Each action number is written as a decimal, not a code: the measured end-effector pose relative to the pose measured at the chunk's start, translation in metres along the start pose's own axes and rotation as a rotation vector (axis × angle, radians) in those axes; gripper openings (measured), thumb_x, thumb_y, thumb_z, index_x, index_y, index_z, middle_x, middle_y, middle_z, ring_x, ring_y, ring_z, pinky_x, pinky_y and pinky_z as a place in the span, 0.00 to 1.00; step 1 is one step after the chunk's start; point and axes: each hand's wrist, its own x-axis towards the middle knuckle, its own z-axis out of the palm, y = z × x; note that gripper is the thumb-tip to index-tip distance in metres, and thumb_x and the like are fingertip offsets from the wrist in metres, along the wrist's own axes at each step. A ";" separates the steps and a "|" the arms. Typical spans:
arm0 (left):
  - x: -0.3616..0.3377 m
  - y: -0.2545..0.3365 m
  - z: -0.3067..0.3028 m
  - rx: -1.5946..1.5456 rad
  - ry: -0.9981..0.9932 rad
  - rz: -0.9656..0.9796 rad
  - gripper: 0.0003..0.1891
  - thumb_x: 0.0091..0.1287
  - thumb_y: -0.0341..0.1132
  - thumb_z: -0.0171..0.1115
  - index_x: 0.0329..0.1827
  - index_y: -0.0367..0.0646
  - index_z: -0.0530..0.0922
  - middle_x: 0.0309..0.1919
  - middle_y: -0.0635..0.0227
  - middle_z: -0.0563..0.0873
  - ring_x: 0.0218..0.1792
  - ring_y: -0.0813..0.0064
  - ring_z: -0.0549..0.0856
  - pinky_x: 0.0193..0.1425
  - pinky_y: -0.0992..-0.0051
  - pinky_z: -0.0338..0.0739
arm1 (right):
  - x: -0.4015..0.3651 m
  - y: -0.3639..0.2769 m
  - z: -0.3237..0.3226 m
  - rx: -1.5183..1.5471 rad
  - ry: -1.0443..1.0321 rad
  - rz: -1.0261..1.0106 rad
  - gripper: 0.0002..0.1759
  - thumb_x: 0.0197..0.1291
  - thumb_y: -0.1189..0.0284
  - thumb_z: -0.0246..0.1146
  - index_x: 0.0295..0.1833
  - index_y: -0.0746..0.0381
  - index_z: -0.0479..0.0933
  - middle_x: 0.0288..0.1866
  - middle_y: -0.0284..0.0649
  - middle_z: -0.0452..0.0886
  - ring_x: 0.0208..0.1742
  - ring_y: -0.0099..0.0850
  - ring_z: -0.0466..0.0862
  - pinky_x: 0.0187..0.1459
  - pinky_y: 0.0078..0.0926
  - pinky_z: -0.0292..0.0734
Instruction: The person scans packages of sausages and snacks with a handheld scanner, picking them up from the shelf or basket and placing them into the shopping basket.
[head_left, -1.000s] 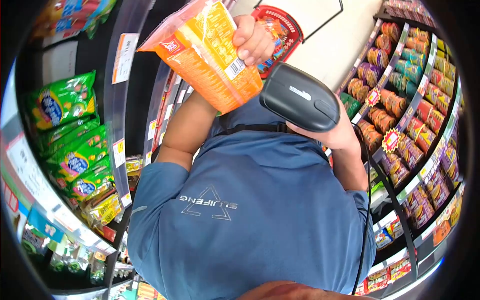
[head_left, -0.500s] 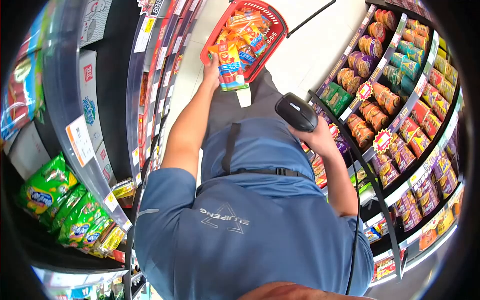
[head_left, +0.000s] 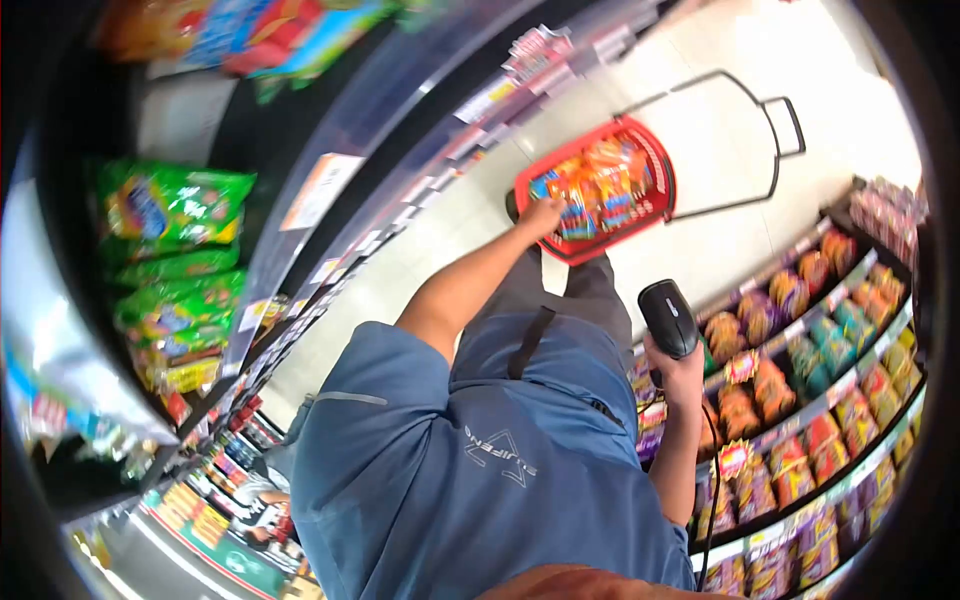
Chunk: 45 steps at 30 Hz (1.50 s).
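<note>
My left hand (head_left: 544, 217) is at the near left side of a red shopping basket (head_left: 662, 180), its fingers closed on a bright orange, red and blue sausage packet (head_left: 574, 220). Blur hides the fingertips. Several similar packets (head_left: 610, 165) lie in the basket, which rests on the floor in front of my feet. In my right hand (head_left: 680, 372) is a black handheld barcode scanner (head_left: 668, 318), held upright at my right side. A cable (head_left: 711, 500) runs down past the right forearm.
Shelving (head_left: 330, 210) with green snack bags (head_left: 175, 210) stands close on my left. Racks of cup and packet foods (head_left: 770, 390) curve along my right. The basket's black handle (head_left: 775, 150) extends over the pale floor (head_left: 700, 60). Another person (head_left: 262, 505) is at lower left.
My left hand has lowered the sausage packet into the basket among the others. My view has turned, so the basket appears farther right with its handle extended. The scanner now points more upward.
</note>
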 end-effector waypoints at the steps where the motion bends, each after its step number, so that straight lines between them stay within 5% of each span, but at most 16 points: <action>1: -0.029 0.017 -0.018 -0.039 0.034 0.132 0.25 0.74 0.54 0.53 0.55 0.40 0.81 0.45 0.55 0.88 0.48 0.58 0.87 0.55 0.63 0.78 | 0.003 -0.006 0.003 0.025 -0.014 -0.056 0.06 0.52 0.74 0.71 0.35 0.64 0.82 0.23 0.28 0.79 0.24 0.17 0.75 0.28 0.20 0.68; 4: -0.116 0.074 -0.063 -0.225 0.102 0.453 0.17 0.73 0.45 0.56 0.48 0.40 0.83 0.36 0.60 0.89 0.39 0.68 0.88 0.44 0.69 0.80 | 0.002 -0.029 0.008 0.007 -0.032 -0.147 0.07 0.52 0.74 0.71 0.37 0.64 0.82 0.25 0.29 0.80 0.26 0.17 0.75 0.29 0.20 0.70; 8: -0.234 0.156 -0.148 -0.408 0.276 0.847 0.10 0.75 0.34 0.56 0.50 0.37 0.81 0.40 0.68 0.88 0.42 0.79 0.85 0.49 0.76 0.79 | -0.007 -0.060 0.023 -0.024 -0.060 -0.253 0.09 0.53 0.74 0.71 0.39 0.65 0.82 0.26 0.29 0.80 0.27 0.17 0.76 0.31 0.21 0.71; 14: -0.272 0.195 -0.286 -0.472 1.410 1.198 0.15 0.70 0.30 0.63 0.55 0.32 0.73 0.48 0.62 0.81 0.45 0.78 0.81 0.49 0.77 0.77 | -0.017 -0.072 0.048 -0.027 -0.115 -0.414 0.14 0.53 0.76 0.70 0.46 0.68 0.83 0.38 0.38 0.87 0.40 0.21 0.83 0.45 0.25 0.78; 18: -0.262 0.207 -0.331 -0.549 1.363 1.262 0.24 0.65 0.37 0.70 0.56 0.30 0.73 0.47 0.59 0.82 0.42 0.75 0.82 0.47 0.73 0.79 | -0.021 -0.072 0.054 -0.046 -0.156 -0.507 0.14 0.54 0.75 0.71 0.46 0.68 0.83 0.38 0.38 0.87 0.39 0.22 0.83 0.45 0.25 0.78; 21: -0.271 0.213 -0.339 -0.302 1.423 0.889 0.33 0.57 0.50 0.76 0.53 0.29 0.76 0.42 0.56 0.85 0.43 0.72 0.85 0.47 0.74 0.79 | -0.019 -0.064 0.051 -0.052 -0.124 -0.541 0.14 0.53 0.74 0.72 0.45 0.68 0.82 0.35 0.36 0.86 0.35 0.21 0.82 0.41 0.24 0.78; 24: -0.260 0.209 -0.350 -0.200 1.454 0.818 0.32 0.58 0.49 0.76 0.51 0.29 0.77 0.41 0.56 0.86 0.43 0.72 0.86 0.48 0.74 0.79 | -0.023 -0.063 0.047 -0.034 -0.095 -0.483 0.14 0.53 0.73 0.73 0.44 0.67 0.82 0.31 0.34 0.84 0.31 0.20 0.80 0.36 0.23 0.76; 28: -0.252 0.209 -0.348 -0.433 1.447 1.025 0.28 0.62 0.46 0.74 0.53 0.29 0.76 0.45 0.55 0.86 0.44 0.70 0.87 0.50 0.72 0.80 | -0.023 -0.057 0.045 -0.033 -0.051 -0.510 0.14 0.54 0.72 0.73 0.44 0.67 0.81 0.29 0.33 0.83 0.28 0.18 0.78 0.32 0.22 0.74; 30: -0.259 0.207 -0.343 -0.755 1.348 1.317 0.25 0.65 0.41 0.71 0.55 0.30 0.75 0.48 0.55 0.85 0.47 0.66 0.87 0.53 0.67 0.80 | -0.026 -0.060 0.045 -0.023 -0.040 -0.522 0.15 0.54 0.72 0.73 0.44 0.68 0.81 0.29 0.33 0.83 0.28 0.19 0.78 0.32 0.22 0.74; 31: -0.269 0.208 -0.341 -1.060 1.061 1.339 0.21 0.70 0.37 0.64 0.59 0.31 0.73 0.53 0.56 0.84 0.53 0.63 0.85 0.60 0.62 0.79 | -0.028 -0.063 0.044 -0.043 -0.050 -0.492 0.15 0.54 0.72 0.72 0.45 0.68 0.81 0.30 0.33 0.83 0.30 0.19 0.79 0.34 0.22 0.75; 35: -0.296 0.197 -0.349 -1.476 0.632 1.173 0.19 0.79 0.41 0.47 0.63 0.36 0.73 0.58 0.58 0.82 0.58 0.63 0.82 0.67 0.58 0.76 | -0.043 -0.082 0.048 -0.019 -0.044 -0.540 0.15 0.55 0.74 0.72 0.48 0.67 0.81 0.37 0.36 0.86 0.37 0.20 0.81 0.42 0.22 0.77; 36: -0.300 0.195 -0.343 -1.475 0.639 1.170 0.19 0.79 0.41 0.47 0.63 0.36 0.73 0.58 0.58 0.82 0.58 0.63 0.82 0.67 0.58 0.76 | -0.046 -0.086 0.049 -0.020 -0.050 -0.539 0.15 0.55 0.74 0.72 0.48 0.67 0.81 0.37 0.36 0.86 0.37 0.20 0.81 0.42 0.22 0.77; 38: -0.304 0.193 -0.324 -1.570 0.323 1.193 0.21 0.79 0.46 0.47 0.64 0.41 0.73 0.57 0.57 0.82 0.59 0.62 0.82 0.67 0.58 0.76 | -0.052 -0.092 0.049 0.046 -0.058 -0.567 0.17 0.55 0.76 0.72 0.50 0.67 0.81 0.42 0.36 0.87 0.41 0.20 0.82 0.46 0.21 0.77; 40: -0.299 0.187 -0.302 -1.545 0.187 1.086 0.22 0.78 0.53 0.46 0.56 0.44 0.75 0.44 0.66 0.84 0.44 0.66 0.85 0.52 0.65 0.81 | -0.063 -0.100 0.047 0.073 -0.067 -0.596 0.17 0.54 0.78 0.72 0.50 0.67 0.81 0.42 0.36 0.87 0.42 0.21 0.83 0.46 0.22 0.77; 42: -0.273 0.174 -0.267 -1.478 -0.683 1.217 0.18 0.75 0.52 0.51 0.48 0.45 0.74 0.28 0.70 0.79 0.31 0.73 0.79 0.39 0.72 0.75 | -0.072 -0.108 0.042 0.030 -0.108 -0.607 0.19 0.52 0.79 0.73 0.51 0.67 0.80 0.43 0.36 0.87 0.43 0.21 0.83 0.48 0.22 0.78; 45: -0.279 0.188 -0.221 -1.472 -0.950 1.229 0.12 0.75 0.44 0.52 0.39 0.45 0.71 0.25 0.71 0.76 0.27 0.75 0.76 0.36 0.74 0.71 | -0.088 -0.111 0.042 0.158 -0.137 -0.724 0.24 0.49 0.80 0.74 0.54 0.68 0.79 0.45 0.37 0.86 0.44 0.21 0.82 0.50 0.23 0.77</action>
